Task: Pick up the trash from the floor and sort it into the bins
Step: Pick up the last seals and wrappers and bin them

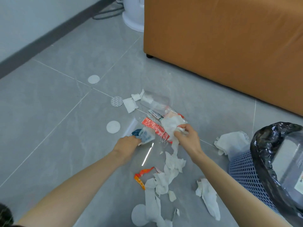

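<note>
- On my feed, the right hand [188, 138] has fingers and thumb curled tight round a crumpled tissue [170, 126]. A torn tail of the tissue hangs down towards the floor [57, 112].
- Just left of it, the left hand [127, 145] holds the edge of a blue packet [145, 136]. I see only the back of that hand, with its fingers bent onto the packet.
- Between the two hands lies a red wrapper [153, 126], pressed up against both the tissue and the packet.
- Just beyond the grip, a clear plastic bottle [155, 100] lies on its side. A white paper scrap [129, 104] and a foil seal [116, 101] lie to its left.
- Nearer to me than the hands, torn tissue [173, 163] trails across the tiles, with an orange strip [144, 171] just left of it.
- Right of the right hand stands the bin [242, 174], blue mesh lined with a black bag [265, 145]. Another tissue wad [229, 143] lies against it.
- A round white pad [113, 126] sits on the floor left of the blue packet.
- Well beyond the hands stands an orange sofa [221, 46].
</note>
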The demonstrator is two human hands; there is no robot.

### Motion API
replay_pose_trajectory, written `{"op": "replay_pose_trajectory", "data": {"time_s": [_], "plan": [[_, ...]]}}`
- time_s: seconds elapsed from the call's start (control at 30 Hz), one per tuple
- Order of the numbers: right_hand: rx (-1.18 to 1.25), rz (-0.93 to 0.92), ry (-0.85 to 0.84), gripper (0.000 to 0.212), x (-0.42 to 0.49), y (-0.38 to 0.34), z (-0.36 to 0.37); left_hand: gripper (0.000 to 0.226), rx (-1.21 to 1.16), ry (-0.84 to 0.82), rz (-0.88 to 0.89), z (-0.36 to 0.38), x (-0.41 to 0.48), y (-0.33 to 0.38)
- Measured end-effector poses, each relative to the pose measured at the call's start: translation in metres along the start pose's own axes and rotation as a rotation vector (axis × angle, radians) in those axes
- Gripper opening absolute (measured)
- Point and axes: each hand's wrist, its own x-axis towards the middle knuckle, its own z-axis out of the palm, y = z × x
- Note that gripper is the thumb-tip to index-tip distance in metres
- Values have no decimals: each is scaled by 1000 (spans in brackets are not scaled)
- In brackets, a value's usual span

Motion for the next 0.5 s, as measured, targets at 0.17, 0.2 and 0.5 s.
{"op": "replay_pose_trajectory", "data": {"time_s": [0.17, 0.2, 0.5], "plan": [[142, -31, -142, 7, -16, -56, 0, 18, -387, 255, -124, -69, -30, -20], [143, -53, -168, 7, -20, -68, 1, 21, -444, 285, -153, -81, -38, -22], [228, -221, -436, 18, -93, -202, 36, 21, -761, 658, -400, -145, -180, -58]]}}
